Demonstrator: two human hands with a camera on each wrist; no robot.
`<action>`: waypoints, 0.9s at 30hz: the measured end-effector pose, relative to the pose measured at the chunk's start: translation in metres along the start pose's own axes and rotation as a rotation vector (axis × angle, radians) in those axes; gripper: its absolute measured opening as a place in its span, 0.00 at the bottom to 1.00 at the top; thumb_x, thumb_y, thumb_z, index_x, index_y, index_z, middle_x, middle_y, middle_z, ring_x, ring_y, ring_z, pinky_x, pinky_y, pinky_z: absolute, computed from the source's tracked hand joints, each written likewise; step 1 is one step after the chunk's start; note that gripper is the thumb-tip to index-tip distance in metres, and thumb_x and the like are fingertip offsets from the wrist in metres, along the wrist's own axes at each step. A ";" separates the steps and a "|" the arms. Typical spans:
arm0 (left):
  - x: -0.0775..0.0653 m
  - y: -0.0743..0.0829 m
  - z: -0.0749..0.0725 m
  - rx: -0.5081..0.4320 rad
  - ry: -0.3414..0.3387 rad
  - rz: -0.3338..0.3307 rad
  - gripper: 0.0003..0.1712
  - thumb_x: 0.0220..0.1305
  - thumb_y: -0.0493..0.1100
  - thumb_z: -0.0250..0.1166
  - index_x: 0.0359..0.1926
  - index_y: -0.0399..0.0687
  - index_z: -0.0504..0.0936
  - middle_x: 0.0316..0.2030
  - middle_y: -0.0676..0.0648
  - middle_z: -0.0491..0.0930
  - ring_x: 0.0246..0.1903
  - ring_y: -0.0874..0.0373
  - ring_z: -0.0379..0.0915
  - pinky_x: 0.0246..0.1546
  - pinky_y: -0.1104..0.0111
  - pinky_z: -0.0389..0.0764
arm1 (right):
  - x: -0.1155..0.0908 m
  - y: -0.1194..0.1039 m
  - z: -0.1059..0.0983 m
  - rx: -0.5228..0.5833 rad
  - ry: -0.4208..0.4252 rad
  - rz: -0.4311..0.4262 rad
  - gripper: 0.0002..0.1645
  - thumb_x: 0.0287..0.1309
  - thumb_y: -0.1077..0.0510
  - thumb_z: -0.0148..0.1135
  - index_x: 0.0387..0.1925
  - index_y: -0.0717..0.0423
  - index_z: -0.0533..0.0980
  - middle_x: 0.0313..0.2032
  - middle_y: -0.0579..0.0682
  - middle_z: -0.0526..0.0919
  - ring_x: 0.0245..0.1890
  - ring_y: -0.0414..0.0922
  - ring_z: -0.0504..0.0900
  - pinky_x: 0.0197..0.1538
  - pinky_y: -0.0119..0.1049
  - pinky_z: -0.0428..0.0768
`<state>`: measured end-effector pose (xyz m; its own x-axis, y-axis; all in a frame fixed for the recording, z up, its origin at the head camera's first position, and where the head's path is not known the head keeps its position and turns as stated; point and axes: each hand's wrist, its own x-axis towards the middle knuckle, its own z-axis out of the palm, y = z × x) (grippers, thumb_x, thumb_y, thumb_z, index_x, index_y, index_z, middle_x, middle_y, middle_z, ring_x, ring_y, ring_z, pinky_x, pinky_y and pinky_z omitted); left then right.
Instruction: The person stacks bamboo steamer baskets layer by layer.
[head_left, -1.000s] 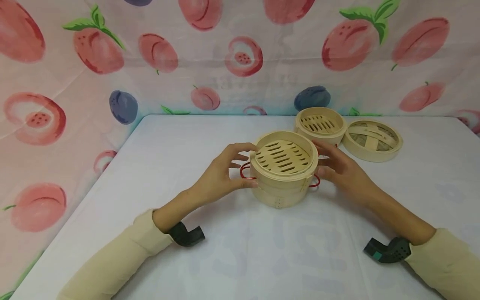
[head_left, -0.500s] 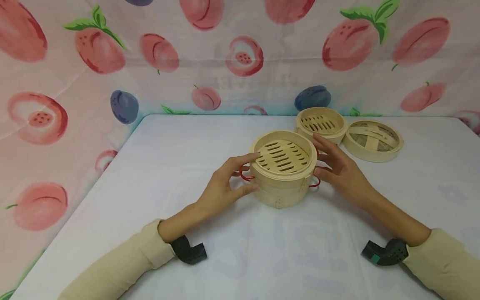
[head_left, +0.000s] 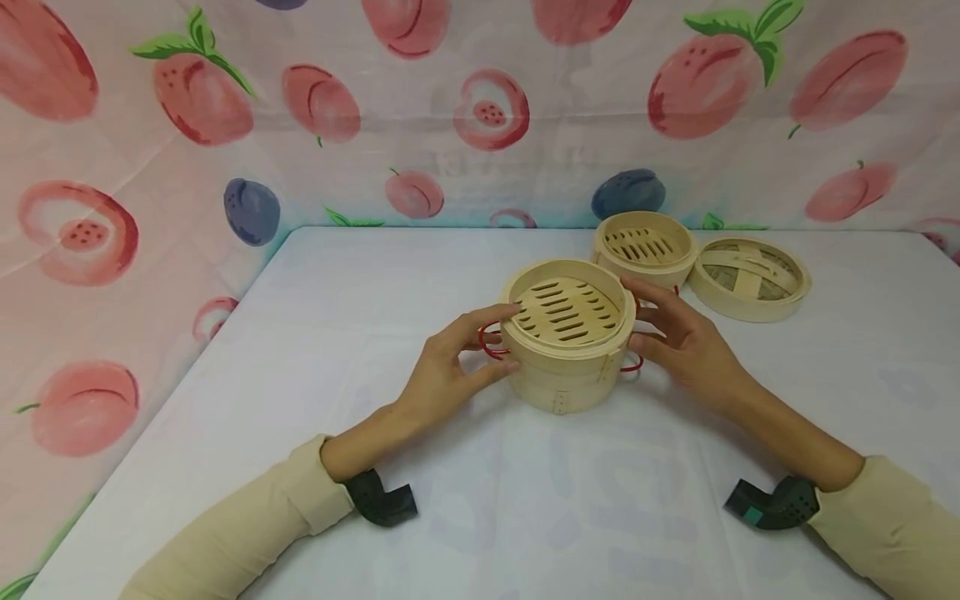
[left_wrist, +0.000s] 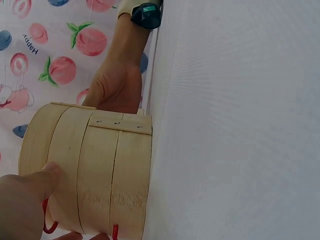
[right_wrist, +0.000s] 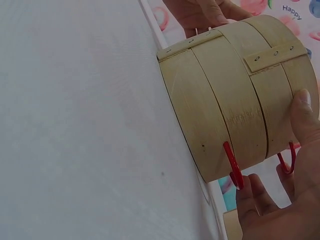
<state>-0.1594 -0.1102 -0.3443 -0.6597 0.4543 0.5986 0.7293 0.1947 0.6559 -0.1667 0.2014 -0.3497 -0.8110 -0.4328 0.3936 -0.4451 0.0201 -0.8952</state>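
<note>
A round bamboo steamer (head_left: 566, 371) of stacked tiers stands upright on the white table in the head view, its slatted floor showing inside the top rim. My left hand (head_left: 444, 367) holds its left side, thumb on the front wall and forefinger at the rim. On the opposite side my right hand (head_left: 686, 346) grips the upper wall, thumb in front and fingers reaching behind. Red handles (right_wrist: 233, 165) stick out at both sides, close to the fingers. In the left wrist view the left thumb (left_wrist: 47, 177) presses the bamboo wall (left_wrist: 95, 165).
Behind the right hand stands another bamboo steamer tier (head_left: 645, 271), also slatted. A woven bamboo lid (head_left: 750, 279) with a strap across it lies beside that tier, touching or nearly so. A fruit-printed cloth (head_left: 420, 108) hangs behind the table (head_left: 390, 275).
My left hand has lowered a little, its forefinger coming down at the steamer's rim. The right hand has shifted only slightly along its side. The steamer stays in nearly the same spot.
</note>
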 end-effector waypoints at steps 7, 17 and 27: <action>0.002 0.000 0.000 -0.027 0.003 -0.009 0.35 0.53 0.33 0.72 0.62 0.47 0.71 0.59 0.50 0.73 0.45 0.58 0.77 0.45 0.57 0.79 | 0.001 -0.002 0.001 -0.003 0.010 -0.020 0.40 0.60 0.78 0.53 0.71 0.57 0.57 0.67 0.53 0.61 0.60 0.46 0.68 0.55 0.30 0.73; 0.002 0.001 0.000 -0.024 0.005 -0.052 0.36 0.53 0.34 0.72 0.64 0.49 0.70 0.60 0.50 0.72 0.43 0.55 0.78 0.45 0.60 0.79 | 0.001 -0.001 0.001 -0.013 0.024 -0.014 0.39 0.59 0.77 0.55 0.70 0.57 0.59 0.65 0.54 0.63 0.59 0.46 0.69 0.55 0.30 0.73; 0.002 0.004 0.000 0.021 0.034 -0.024 0.36 0.53 0.34 0.73 0.63 0.46 0.71 0.59 0.47 0.72 0.45 0.55 0.77 0.44 0.58 0.79 | 0.000 -0.002 0.001 0.008 0.037 -0.033 0.39 0.58 0.78 0.56 0.69 0.59 0.59 0.64 0.53 0.64 0.56 0.46 0.70 0.54 0.30 0.74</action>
<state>-0.1577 -0.1083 -0.3409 -0.6829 0.4192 0.5983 0.7164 0.2237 0.6609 -0.1655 0.2004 -0.3484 -0.8091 -0.3999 0.4306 -0.4695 -0.0007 -0.8829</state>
